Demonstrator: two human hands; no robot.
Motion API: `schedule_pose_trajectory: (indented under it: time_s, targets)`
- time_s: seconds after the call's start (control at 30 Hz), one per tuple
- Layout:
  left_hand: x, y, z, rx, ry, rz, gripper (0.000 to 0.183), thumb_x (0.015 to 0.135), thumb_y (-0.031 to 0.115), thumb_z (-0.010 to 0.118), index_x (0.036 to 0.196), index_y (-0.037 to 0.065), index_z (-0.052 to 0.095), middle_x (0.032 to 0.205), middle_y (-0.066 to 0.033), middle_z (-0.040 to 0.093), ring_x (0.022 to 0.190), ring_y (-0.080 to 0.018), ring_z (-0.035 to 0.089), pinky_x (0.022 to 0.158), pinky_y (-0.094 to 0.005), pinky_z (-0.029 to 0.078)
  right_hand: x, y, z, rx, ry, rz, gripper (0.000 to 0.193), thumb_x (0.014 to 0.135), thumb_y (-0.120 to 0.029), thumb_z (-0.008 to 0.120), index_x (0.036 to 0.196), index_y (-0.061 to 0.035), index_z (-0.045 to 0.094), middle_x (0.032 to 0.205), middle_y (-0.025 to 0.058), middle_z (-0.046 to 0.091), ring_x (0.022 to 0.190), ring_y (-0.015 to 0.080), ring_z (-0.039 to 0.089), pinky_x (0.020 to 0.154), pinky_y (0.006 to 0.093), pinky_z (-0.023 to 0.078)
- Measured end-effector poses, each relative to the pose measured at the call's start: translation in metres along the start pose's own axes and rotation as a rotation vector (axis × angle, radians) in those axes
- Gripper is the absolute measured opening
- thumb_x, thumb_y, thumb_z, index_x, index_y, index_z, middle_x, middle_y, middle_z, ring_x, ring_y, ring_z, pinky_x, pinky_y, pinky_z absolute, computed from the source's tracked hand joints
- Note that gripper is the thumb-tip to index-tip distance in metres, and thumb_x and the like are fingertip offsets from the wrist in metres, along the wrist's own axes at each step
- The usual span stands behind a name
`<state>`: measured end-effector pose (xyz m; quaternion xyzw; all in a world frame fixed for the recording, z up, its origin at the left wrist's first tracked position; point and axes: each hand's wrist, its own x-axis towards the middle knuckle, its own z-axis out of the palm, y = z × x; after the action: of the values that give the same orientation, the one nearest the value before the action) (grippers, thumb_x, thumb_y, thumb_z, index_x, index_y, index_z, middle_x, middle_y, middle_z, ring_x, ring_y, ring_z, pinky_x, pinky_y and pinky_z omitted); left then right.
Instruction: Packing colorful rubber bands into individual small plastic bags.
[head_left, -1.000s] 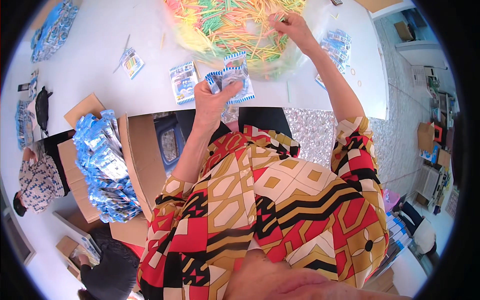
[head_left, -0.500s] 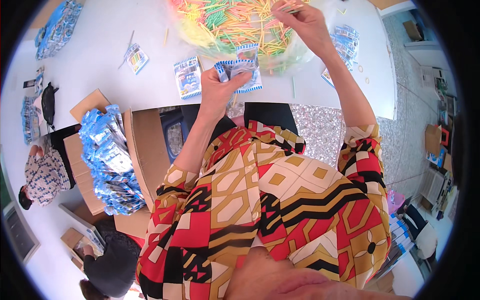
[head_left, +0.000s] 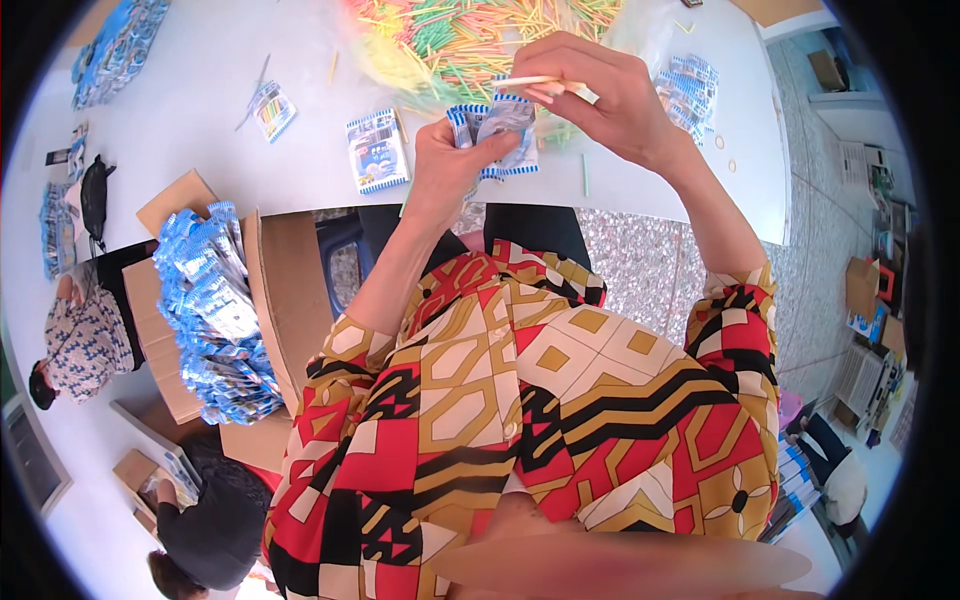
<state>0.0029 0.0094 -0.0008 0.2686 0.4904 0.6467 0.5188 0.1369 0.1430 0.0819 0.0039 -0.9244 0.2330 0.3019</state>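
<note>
My left hand [head_left: 442, 172] is closed around small blue-and-white plastic packets [head_left: 512, 122], thumb pressed on the front one. Pinched in the fingers of my right hand [head_left: 615, 98] are thin pale sticks [head_left: 522, 82], held just above the packets' upper edge. Behind both hands lies a heap of thin coloured sticks [head_left: 480, 45], pink, yellow, green and orange, on clear plastic. Left of my left hand, a stack of flat packets [head_left: 378, 152] rests on the white table [head_left: 300, 180]. How many sticks I hold cannot be made out.
At the table's left front stands an open cardboard box [head_left: 285, 290] full of blue packets [head_left: 215, 310]. More packets [head_left: 690, 90] lie right of the heap, near rubber bands [head_left: 732, 164]. A single packet [head_left: 271, 112] lies to the left. Two people [head_left: 90, 335] work at far left.
My right hand has come down from the heap toward the packets with sticks in its fingers. My left hand has shifted slightly right, still gripping the packets.
</note>
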Motion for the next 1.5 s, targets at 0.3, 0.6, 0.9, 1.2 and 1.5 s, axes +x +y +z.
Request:
schedule_pose_trajectory:
  time_s: [0.3,0.6,0.9,1.2,1.5]
  targets:
    - [0.018,0.002,-0.001,0.056,-0.054,0.069,0.021,0.073,0.006,0.071,0.091,-0.001,0.064,0.081,-0.0039,0.065,0.067,-0.0063,0.058,0.061,-0.0212,0.047,0.010,0.010,-0.007,0.460,-0.174,0.540,0.013,0.086,-0.016,0.059,0.092,-0.0059,0.062,0.081,-0.0037,0.060,0.066,0.0015,0.049,0.056,0.0163,0.037]
    - [0.034,0.007,0.002,0.082,-0.051,0.118,0.020,0.073,0.007,0.072,0.090,0.000,0.063,0.081,-0.0029,0.064,0.068,-0.0058,0.057,0.062,-0.0210,0.046,0.021,0.016,-0.013,0.706,-0.039,0.696,0.015,0.088,-0.011,0.054,0.097,-0.0029,0.062,0.079,-0.0002,0.058,0.063,0.0033,0.048,0.054,0.0177,0.039]
    - [0.040,0.005,-0.001,0.039,-0.052,0.089,0.024,0.072,0.006,0.073,0.093,0.000,0.063,0.085,-0.0037,0.065,0.072,-0.0073,0.059,0.066,-0.0217,0.048,0.014,0.029,-0.004,0.742,0.157,0.572,0.013,0.088,-0.009,0.054,0.097,-0.0026,0.061,0.077,-0.0025,0.057,0.060,0.0030,0.046,0.053,0.0173,0.038]
    - [0.038,0.005,-0.002,-0.044,-0.051,0.087,0.021,0.073,0.006,0.072,0.092,0.001,0.064,0.084,-0.0027,0.065,0.073,-0.0066,0.059,0.067,-0.0216,0.048,0.022,0.025,-0.006,0.503,0.264,0.556,0.012,0.086,-0.005,0.055,0.096,-0.0013,0.060,0.077,0.0004,0.059,0.065,0.0050,0.053,0.057,0.0184,0.043]
    - [0.037,0.005,-0.009,0.116,-0.082,0.140,0.016,0.074,0.004,0.071,0.088,0.001,0.065,0.080,-0.0023,0.065,0.068,-0.0056,0.058,0.062,-0.0202,0.047,0.037,0.009,-0.016,-0.072,-0.122,0.133,0.021,0.083,-0.005,0.057,0.104,0.0005,0.057,0.078,0.0093,0.059,0.067,0.0154,0.058,0.060,0.0263,0.046]
